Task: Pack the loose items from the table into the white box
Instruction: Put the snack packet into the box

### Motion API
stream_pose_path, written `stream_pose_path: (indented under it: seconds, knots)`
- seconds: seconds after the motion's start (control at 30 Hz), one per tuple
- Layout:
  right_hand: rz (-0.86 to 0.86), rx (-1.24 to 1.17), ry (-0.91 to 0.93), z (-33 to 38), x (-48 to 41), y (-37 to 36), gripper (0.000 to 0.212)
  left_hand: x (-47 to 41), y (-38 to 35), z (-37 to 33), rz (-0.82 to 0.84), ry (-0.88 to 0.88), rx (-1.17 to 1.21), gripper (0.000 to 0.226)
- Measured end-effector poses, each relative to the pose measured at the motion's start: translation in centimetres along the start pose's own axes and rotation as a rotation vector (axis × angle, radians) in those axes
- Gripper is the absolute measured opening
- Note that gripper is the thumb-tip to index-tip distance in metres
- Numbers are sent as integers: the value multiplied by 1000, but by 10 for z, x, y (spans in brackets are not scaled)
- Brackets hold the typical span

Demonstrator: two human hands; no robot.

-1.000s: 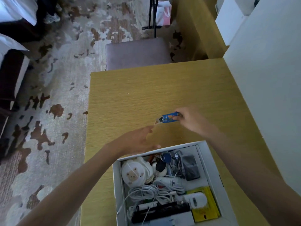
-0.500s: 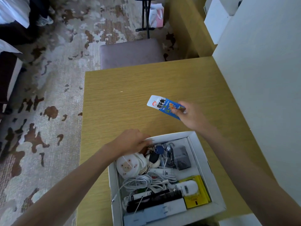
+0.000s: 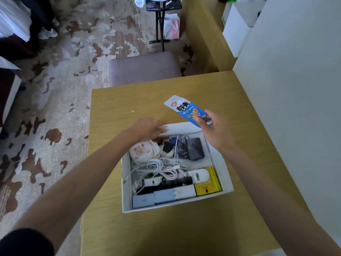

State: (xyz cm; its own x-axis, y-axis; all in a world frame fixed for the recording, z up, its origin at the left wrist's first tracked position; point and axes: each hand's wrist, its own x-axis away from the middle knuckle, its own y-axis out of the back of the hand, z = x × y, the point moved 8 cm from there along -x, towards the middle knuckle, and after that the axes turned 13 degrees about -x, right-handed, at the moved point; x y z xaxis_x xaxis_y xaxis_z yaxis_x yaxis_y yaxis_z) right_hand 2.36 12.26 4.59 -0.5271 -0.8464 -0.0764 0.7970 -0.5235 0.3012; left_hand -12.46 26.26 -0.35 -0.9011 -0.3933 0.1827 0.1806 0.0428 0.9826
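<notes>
Snack packet [image 3: 184, 109] was pinched at its near end by the right hand [image 3: 215, 130], held tilted in the air over the far right corner of the white box [image 3: 226, 174], not inside yet. End grip probably left the length free to slide in. Left hand [image 3: 147, 128] gripped the box's far rim, likely to steady it on the desk [image 3: 166, 233] during the drop. Box was already crowded: white cables [image 3: 158, 167], black comb [image 3: 175, 182], yellow pack [image 3: 208, 187]. Flat, light packet should lie on top.
</notes>
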Motion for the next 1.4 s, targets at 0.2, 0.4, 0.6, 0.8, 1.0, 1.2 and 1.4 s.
stream_pose_path:
  seconds: [0.2,0.4,0.6,0.8,1.0,1.2,1.4]
  knots:
    - [71,49,10,-3,-1,1,12,-19,7,11,-67,18,32,33]
    - [60,-24,50,13,36,8,18,49,32,26,-466,204,121,33]
    - [281,39,-38,9,81,-38,22,125,-2,33,-427,523,337,58]
    - [277,199,-88,2,76,-60,34,162,-24,24,-301,628,528,64]
    - [-42,212,47,24,86,-23,23,166,-41,8,-67,656,576,52]
    - [-108,234,-283,-26,100,6,58,167,-55,15,48,812,588,37]
    - [-34,227,-388,-62,102,15,42,164,-53,15,121,917,582,42]
